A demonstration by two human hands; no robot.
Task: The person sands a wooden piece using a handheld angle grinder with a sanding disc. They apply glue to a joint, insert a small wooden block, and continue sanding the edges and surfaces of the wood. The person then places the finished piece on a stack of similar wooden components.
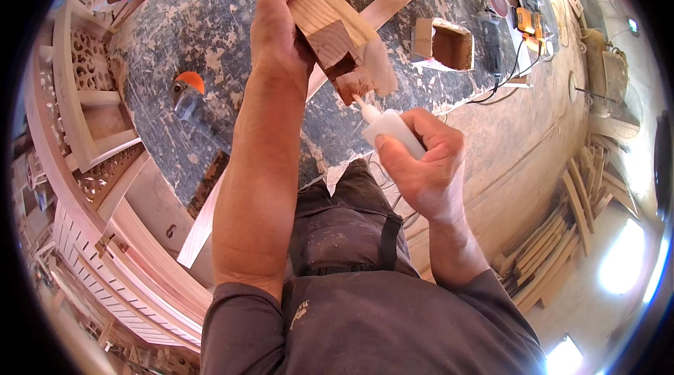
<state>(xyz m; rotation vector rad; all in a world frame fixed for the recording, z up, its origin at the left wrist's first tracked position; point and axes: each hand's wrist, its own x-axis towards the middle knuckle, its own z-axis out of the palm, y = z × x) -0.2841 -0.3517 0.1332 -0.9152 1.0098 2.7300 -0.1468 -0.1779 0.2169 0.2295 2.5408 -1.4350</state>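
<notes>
Worked over paint-scuffed dark desk [217,38] in a wood shop, near timber strips [544,263] piled off to the right. Held pale timber [319,0] above the desk's near edge, about midway along, in left hand [277,35]: wrapped round its left side, thumb over the upper face. Saw darker notched block [330,44] at its near end; couldn't tell if fixed on or just gripped alongside. Had right hand [428,157] closed round white squeeze bottle [399,135], nozzle aimed at the block's reddish-brown end, touching or just short, couldn't tell which. Couldn't see contents; guessed glue.

For good results, probably needed light, steady squeeze, tip drawn slowly across the end and out to its corners, thin even coat, no blobs. Best braced with left hand and tilted to keep runs out of the notch. Noted hollow wooden box [424,39] and grinder [491,45] toward the desk's right-hand corner, well apart from the work.
</notes>
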